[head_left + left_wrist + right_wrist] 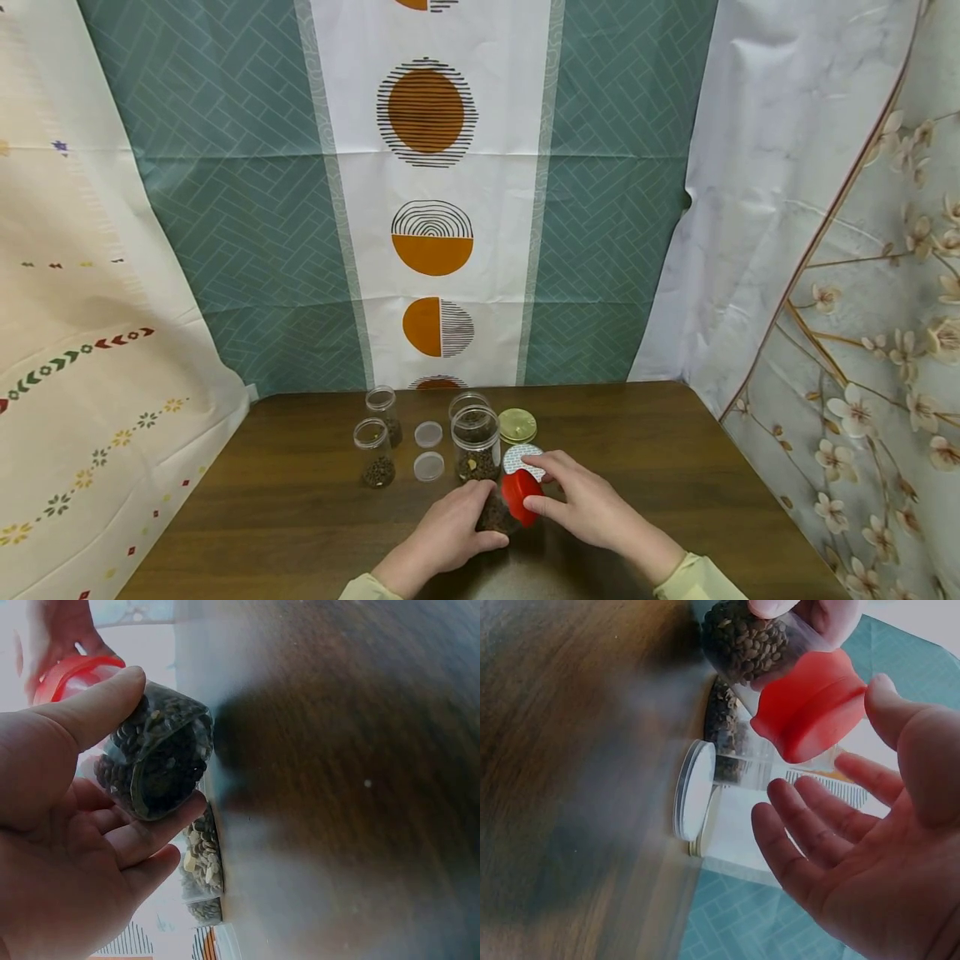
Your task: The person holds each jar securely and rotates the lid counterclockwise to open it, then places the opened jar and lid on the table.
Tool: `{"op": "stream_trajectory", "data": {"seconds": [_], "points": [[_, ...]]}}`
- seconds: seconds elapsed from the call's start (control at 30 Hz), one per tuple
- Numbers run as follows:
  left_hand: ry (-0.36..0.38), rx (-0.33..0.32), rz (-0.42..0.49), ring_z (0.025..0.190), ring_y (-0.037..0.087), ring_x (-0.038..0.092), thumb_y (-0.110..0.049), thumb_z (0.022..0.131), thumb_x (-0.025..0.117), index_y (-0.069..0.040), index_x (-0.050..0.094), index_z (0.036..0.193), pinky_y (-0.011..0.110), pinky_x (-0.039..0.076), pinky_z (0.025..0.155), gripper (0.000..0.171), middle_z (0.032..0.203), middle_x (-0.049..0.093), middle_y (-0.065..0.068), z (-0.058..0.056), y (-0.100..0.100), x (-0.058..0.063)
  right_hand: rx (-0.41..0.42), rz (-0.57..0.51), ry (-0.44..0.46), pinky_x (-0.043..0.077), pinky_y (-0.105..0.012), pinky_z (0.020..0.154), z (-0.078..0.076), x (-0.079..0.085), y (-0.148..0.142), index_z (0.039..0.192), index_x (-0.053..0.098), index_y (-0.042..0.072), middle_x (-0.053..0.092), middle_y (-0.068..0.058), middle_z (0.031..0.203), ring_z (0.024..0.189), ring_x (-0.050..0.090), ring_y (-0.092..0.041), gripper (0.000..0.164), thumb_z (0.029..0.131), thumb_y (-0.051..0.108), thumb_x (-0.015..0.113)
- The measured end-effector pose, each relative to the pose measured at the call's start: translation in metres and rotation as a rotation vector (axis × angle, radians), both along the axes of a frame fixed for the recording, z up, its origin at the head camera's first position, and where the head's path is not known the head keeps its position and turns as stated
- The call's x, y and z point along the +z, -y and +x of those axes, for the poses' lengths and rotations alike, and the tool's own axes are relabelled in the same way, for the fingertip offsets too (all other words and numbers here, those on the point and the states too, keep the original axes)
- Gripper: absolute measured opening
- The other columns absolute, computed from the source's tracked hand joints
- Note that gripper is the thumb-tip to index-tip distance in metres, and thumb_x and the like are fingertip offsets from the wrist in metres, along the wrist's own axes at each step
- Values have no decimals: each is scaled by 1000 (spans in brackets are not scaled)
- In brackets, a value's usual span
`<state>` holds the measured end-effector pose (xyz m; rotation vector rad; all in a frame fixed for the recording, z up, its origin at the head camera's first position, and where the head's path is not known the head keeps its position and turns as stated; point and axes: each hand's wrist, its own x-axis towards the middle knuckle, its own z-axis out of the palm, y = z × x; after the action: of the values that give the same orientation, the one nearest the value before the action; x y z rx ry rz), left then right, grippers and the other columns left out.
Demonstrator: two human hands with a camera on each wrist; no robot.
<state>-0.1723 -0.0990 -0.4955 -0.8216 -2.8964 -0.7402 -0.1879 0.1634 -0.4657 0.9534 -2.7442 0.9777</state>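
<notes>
My left hand [450, 529] grips a tilted clear jar [161, 746] of small dark brown seeds, thumb on one side and fingers round the other. A red flexible cover [810, 705], it seems of silicone, sits over the jar's mouth, pointing toward my right hand [592, 504]. In the right wrist view the right thumb tip is right at the cover's edge. The other right fingers are spread, loosely bent and apart from the cover. Just beyond the held jar stands an open clear jar [476, 437] with brown seeds and paler pieces inside.
Another clear jar [468, 400] stands behind it. On the left are two open jars, one nearer [373, 458] and one farther [382, 400]. Two clear round lids [429, 466] lie between. Gold lids [517, 424] and a white-faced lid [517, 458] lie at the right on the wooden table [645, 450].
</notes>
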Motion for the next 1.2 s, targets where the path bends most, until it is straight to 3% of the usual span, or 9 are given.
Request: {"op": "stream_trajectory", "data": {"seconds": [0.1,0.4,0.67,1.2], "points": [[-2,1,1,112,22,68,-40,92,93,-7,64,136,44,59,93,63,122,68,3,0,0,0,-25,4,10,59,-41,84,-1,0,1,148,68,17,69,5,126,109,73,-19,58,103,52,76],[9,2,-3,114,23,68,-41,92,92,-6,64,138,45,59,94,64,123,69,4,-1,0,1,7,-23,26,58,-36,83,1,0,2,146,69,16,68,10,119,105,72,-13,51,104,42,79],[-3,3,-6,112,23,69,-40,92,93,-7,64,137,44,59,93,63,121,69,4,0,0,0,63,-35,38,61,-43,88,2,1,0,150,65,13,68,6,126,109,71,-15,53,104,37,79],[-12,3,-10,111,23,69,-40,91,94,-7,65,136,45,59,92,63,121,69,4,0,-2,0,110,-29,71,59,-51,101,1,1,-3,157,59,20,64,3,142,123,69,-19,55,106,32,77]]}}
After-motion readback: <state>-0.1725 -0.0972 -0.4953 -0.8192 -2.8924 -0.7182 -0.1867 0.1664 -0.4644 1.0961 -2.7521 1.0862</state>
